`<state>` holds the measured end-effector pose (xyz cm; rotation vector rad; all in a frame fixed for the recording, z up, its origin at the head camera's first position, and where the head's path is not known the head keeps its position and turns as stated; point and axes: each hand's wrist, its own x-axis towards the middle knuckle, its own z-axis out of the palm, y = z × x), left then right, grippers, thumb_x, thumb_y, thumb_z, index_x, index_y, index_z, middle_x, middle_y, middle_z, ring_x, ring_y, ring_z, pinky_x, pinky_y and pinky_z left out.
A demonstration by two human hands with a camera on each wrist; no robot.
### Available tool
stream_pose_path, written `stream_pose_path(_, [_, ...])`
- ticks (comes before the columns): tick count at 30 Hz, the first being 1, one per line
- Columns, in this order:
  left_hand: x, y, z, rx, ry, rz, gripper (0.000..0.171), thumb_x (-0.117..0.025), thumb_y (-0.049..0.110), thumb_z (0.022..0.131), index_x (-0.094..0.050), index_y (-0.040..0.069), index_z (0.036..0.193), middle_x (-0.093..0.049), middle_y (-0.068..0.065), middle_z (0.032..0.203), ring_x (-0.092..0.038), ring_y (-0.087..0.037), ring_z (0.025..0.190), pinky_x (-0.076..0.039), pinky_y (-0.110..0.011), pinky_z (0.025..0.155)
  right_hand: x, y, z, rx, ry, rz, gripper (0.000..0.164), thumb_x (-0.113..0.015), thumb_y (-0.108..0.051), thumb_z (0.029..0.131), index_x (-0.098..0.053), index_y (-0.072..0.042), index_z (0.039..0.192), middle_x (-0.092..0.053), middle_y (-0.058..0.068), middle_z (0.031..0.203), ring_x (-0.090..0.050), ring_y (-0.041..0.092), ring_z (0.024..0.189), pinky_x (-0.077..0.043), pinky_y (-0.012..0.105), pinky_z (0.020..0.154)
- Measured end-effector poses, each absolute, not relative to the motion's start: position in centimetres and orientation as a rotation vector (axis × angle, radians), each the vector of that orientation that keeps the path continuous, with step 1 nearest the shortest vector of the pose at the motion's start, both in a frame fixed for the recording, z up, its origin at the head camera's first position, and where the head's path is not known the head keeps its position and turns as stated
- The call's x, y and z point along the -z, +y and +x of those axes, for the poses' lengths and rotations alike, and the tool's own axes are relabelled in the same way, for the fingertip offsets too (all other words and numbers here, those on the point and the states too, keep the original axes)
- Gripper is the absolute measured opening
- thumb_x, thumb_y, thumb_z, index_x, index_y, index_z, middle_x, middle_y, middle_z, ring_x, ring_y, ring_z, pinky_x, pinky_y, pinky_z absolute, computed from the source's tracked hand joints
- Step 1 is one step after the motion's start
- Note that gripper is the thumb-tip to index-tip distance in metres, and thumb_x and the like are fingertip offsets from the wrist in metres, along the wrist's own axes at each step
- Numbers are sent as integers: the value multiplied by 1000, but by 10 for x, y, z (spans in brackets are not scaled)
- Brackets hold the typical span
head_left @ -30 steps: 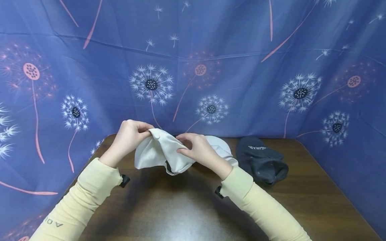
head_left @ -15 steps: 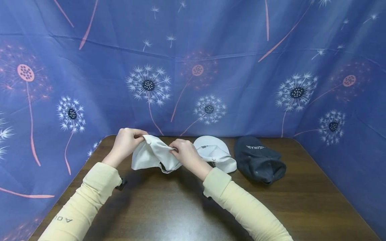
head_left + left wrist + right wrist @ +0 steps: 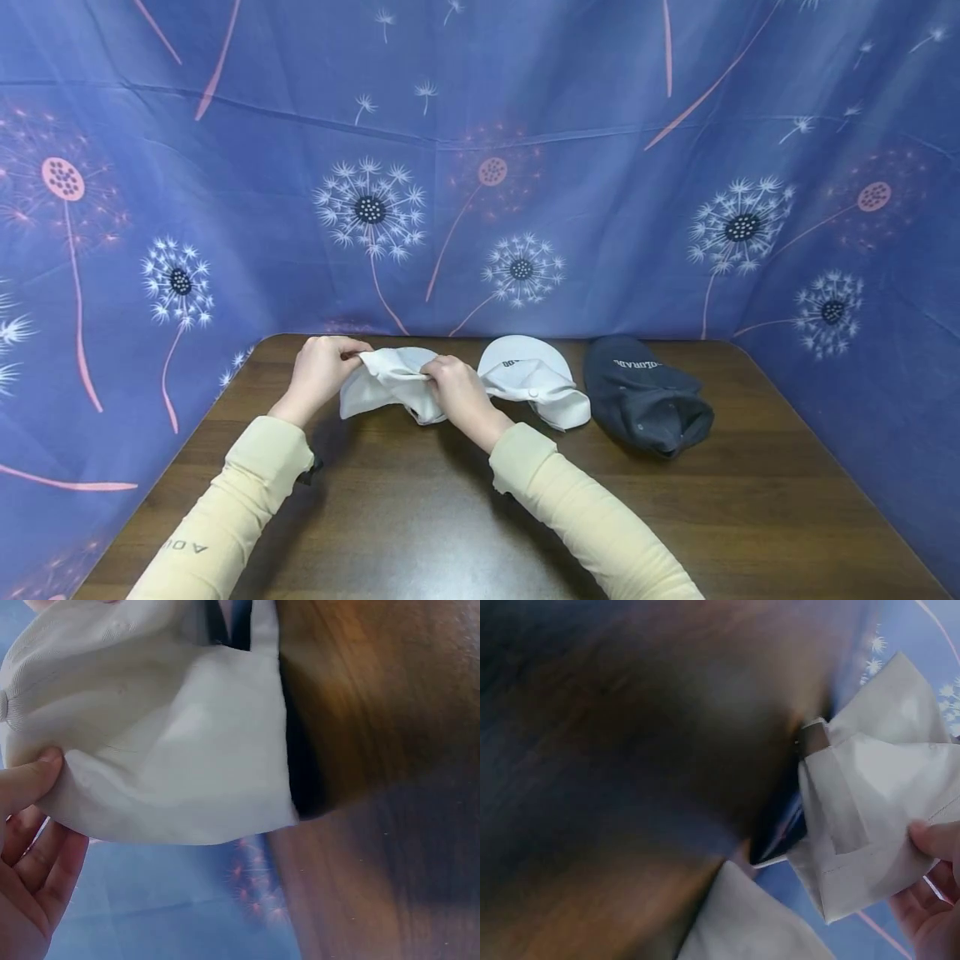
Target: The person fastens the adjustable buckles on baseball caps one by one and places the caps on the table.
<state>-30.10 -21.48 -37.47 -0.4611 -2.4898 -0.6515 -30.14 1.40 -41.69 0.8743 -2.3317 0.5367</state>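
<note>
A white baseball cap [image 3: 390, 379] is held at the back left of the table, its strap opening toward me. My left hand [image 3: 322, 371] pinches the crown's left side between thumb and fingers. On the other side, my right hand [image 3: 461, 392] pinches the cap's fabric. In the left wrist view the thumb presses on the cap's cloth [image 3: 180, 750], near the top button. The right wrist view has the same cap [image 3: 885, 802] with its back strap and opening, fingers beneath and thumb on top.
Right of the held cap lies a second white cap [image 3: 532, 383], brim toward the back. Beside it is a dark cap [image 3: 645, 400] with white lettering on its front. The brown wooden table [image 3: 450, 517] ends at a blue dandelion-print cloth [image 3: 600, 208].
Both hands have lowered the white cap toward the table. My right hand has shifted left along it, uncovering the second white cap; the other two caps stay in place.
</note>
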Motion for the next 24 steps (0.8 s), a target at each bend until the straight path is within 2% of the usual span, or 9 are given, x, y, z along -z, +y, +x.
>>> stream_pose_path(2, [377,-214,-302,632,-2495,-455,9,-75,9,77,-77,13,85,-74,-6,87,-66,-23,68,-47,-38,55,419,14,-303,-540,-2363,855,11,-69,-5,82,-72,-10,91,-71,1,90,-66,15,86,-52,26,78])
stream_pose_path(6, [384,-213,-304,617,-2534,-461,12,-74,6,76,-77,13,85,-74,-6,87,-59,-18,61,-43,-35,52,425,15,-305,-532,-2430,814,13,-67,-6,84,-74,-11,94,-72,0,93,-67,14,89,-52,26,79])
stream_pose_path(10, [393,-214,-306,636,-2572,-460,17,-72,2,75,-77,13,87,-73,-6,87,-45,-13,53,-35,-29,48,430,16,-306,-519,-2471,783,16,-65,-7,86,-74,-13,96,-72,0,96,-68,13,90,-53,27,79])
stream_pose_path(14, [399,-217,-309,635,-2586,-470,17,-73,2,76,-77,13,88,-73,-5,88,-49,-12,56,-40,-30,51,429,16,-303,-497,-2486,780,16,-63,-5,87,-74,-12,98,-72,1,97,-68,14,90,-53,27,78])
stream_pose_path(16, [399,-219,-309,656,-2601,-504,16,-73,3,76,-76,11,90,-73,-7,92,-57,-15,64,-47,-33,58,424,17,-299,-482,-2484,797,14,-63,-5,87,-73,-11,95,-72,2,94,-68,15,88,-54,28,75])
stream_pose_path(19, [395,-220,-307,684,-2657,-592,25,-73,3,77,-73,6,102,-70,-12,103,-66,-24,86,-52,-41,74,410,20,-291,-473,-2481,846,9,-64,-4,85,-72,-9,87,-72,4,88,-68,17,82,-54,30,69])
stream_pose_path(21, [390,-219,-305,706,-2702,-666,35,-72,3,77,-67,1,112,-67,-16,112,-63,-30,101,-50,-45,86,397,23,-284,-486,-2488,888,8,-66,-4,84,-73,-8,86,-72,5,87,-68,18,82,-54,31,70])
stream_pose_path(24, [379,-214,-298,731,-2759,-735,56,-67,5,78,-51,-1,132,-61,-20,122,-57,-36,113,-45,-48,94,374,30,-272,-542,-2536,921,11,-67,-6,84,-73,-5,93,-72,9,92,-68,21,88,-54,32,76])
